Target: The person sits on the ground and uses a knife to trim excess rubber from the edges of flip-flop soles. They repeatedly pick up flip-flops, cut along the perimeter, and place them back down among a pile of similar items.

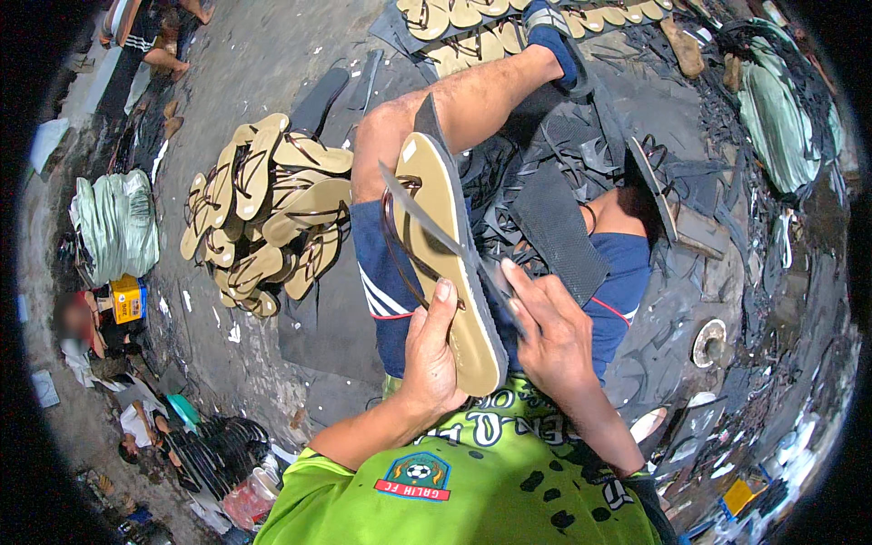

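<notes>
My left hand point(429, 354) is closed around the heel end of a tan flip-flop point(439, 195), its thumb on the footbed near the brown strap. The flip-flop is tilted in front of my lap, with a dark grey sole along its edge and a pointed black rubber flap point(429, 120) jutting past the toe. My right hand point(549, 331) grips a long thin knife point(422, 216), its handle mostly hidden by the fingers. The blade slants across the flip-flop toward the upper left; whether it touches the sole edge I cannot tell.
A pile of finished-looking tan flip-flops point(268, 195) lies on the left. More tan flip-flops point(454, 18) are in rows at the far side. Black rubber scraps point(563, 222) cover the ground between my legs. Another flip-flop point(654, 186) rests on a wooden block point(701, 234) at the right.
</notes>
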The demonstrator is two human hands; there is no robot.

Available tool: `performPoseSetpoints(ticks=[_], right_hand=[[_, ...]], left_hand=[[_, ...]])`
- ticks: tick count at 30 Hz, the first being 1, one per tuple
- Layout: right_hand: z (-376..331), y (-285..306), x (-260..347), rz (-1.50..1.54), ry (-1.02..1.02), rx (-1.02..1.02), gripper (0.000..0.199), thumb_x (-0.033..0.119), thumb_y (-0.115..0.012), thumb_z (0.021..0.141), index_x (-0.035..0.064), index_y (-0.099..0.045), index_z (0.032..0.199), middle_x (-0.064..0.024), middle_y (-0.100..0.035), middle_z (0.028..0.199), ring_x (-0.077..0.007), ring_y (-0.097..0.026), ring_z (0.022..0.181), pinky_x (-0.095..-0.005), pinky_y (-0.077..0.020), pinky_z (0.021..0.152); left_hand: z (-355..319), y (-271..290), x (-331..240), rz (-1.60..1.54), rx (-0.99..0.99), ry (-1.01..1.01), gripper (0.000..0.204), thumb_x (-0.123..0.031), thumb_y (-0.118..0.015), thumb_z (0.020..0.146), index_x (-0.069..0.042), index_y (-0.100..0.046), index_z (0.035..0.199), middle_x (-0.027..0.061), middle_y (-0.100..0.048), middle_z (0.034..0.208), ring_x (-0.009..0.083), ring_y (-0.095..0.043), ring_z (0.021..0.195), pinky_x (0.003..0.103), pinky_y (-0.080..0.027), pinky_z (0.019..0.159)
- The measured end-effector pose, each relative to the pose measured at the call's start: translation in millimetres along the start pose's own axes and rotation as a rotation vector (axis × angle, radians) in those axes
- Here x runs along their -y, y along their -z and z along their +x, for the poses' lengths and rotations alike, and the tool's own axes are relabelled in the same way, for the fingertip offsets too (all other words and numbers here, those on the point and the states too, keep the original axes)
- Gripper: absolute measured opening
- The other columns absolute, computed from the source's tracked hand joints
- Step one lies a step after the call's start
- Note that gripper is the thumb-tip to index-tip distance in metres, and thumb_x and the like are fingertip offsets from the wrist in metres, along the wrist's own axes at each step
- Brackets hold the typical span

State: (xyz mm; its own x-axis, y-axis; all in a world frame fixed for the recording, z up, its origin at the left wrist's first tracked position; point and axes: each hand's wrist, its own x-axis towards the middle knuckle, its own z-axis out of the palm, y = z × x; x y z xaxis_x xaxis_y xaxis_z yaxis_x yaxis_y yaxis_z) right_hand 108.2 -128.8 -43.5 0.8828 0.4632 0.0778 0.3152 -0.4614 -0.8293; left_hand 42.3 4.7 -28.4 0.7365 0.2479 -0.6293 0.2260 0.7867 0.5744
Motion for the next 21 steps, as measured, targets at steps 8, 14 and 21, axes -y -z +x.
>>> performPoseSetpoints(ticks=[8, 14, 21], right_hand=[[64.4, -12.2, -0.8, -0.045, -0.091, -0.084, 0.038, 0.022, -0.056, 0.095, 0.0112, -0.057, 0.132, -0.0184, -0.061, 0.087, -0.0344, -0.063, 0.082, -0.0431, -0.0508, 0.072], [55.1, 3.6, 1.8, 0.626, -0.222, -0.017, 0.043, 0.024, -0.06, 0.094, -0.0014, -0.053, 0.128, -0.0132, -0.067, 0.106, -0.0195, -0.063, 0.096, -0.0349, -0.05, 0.084], [17.3, -12.9, 24.9, 0.888, -0.304, 0.045, 0.021, 0.012, -0.071, 0.087, -0.0014, -0.059, 0.098, -0.004, -0.063, 0.083, -0.0084, -0.057, 0.073, -0.0264, -0.0476, 0.064]], left_hand=[[-12.4, -5.4, 10.3, 0.14, -0.059, -0.009, 0.037, -0.04, -0.051, 0.098, -0.01, -0.055, 0.119, 0.0039, -0.063, 0.097, 0.0151, -0.063, 0.086, 0.031, -0.052, 0.076], [-18.2, 21.4, -1.0, 0.387, 0.044, -0.127, 0.038, -0.028, -0.06, 0.094, -0.001, -0.056, 0.12, 0.0036, -0.065, 0.098, 0.0112, -0.062, 0.085, 0.029, -0.052, 0.077], [19.5, 8.0, -60.0, 0.233, 0.234, -0.314, 0.063, -0.051, -0.054, 0.094, 0.002, -0.045, 0.127, 0.0141, -0.062, 0.115, 0.022, -0.063, 0.104, 0.036, -0.051, 0.091]])
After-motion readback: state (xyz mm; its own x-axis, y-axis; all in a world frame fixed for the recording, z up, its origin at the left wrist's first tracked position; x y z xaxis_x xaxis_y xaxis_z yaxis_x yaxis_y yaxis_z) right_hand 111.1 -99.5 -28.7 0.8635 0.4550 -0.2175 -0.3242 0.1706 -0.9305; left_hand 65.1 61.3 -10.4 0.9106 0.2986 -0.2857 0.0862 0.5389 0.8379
